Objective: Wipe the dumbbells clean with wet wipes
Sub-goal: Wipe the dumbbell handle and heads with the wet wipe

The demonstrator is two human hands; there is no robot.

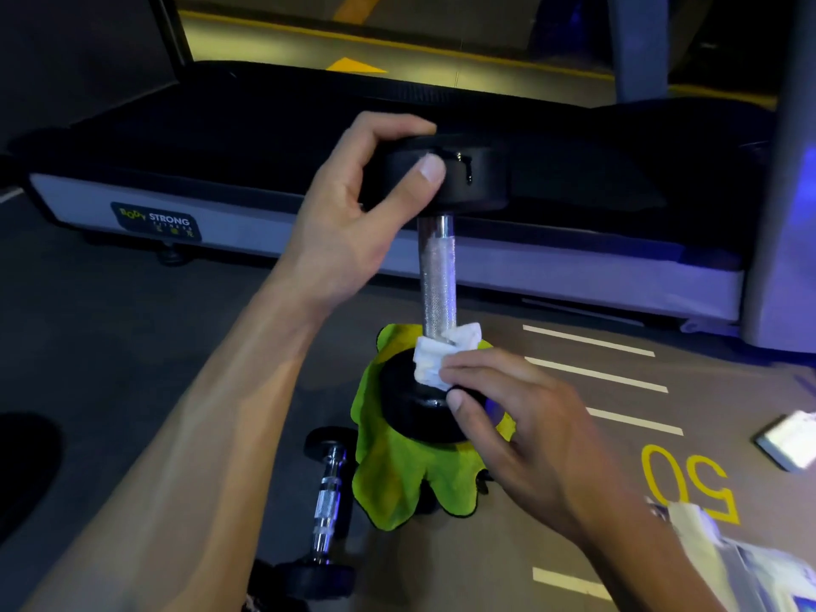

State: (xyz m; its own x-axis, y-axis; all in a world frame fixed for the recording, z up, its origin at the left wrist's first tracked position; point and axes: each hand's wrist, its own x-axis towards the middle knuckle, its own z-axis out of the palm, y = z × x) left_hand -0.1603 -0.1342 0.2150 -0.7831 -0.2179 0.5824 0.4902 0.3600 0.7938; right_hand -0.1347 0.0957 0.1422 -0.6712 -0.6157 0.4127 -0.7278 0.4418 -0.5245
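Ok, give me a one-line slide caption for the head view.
Left hand steadies an upright dumbbell on a green cloth while the right hand wipes its handle base with a wipe.

1. Dim gym, grey floor [132, 346] with white stripes [594, 373] and a yellow "50" [689, 483] at right.
2. Treadmill deck [265, 125] across the far side, "Body Strong" label [156, 220] at left.
3. Grey upright [786, 214] far right, blue glow.

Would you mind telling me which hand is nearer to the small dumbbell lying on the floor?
Right. The right hand wipes low, just up-right of the small dumbbell; the left hand grips the upright dumbbell's top, well above.
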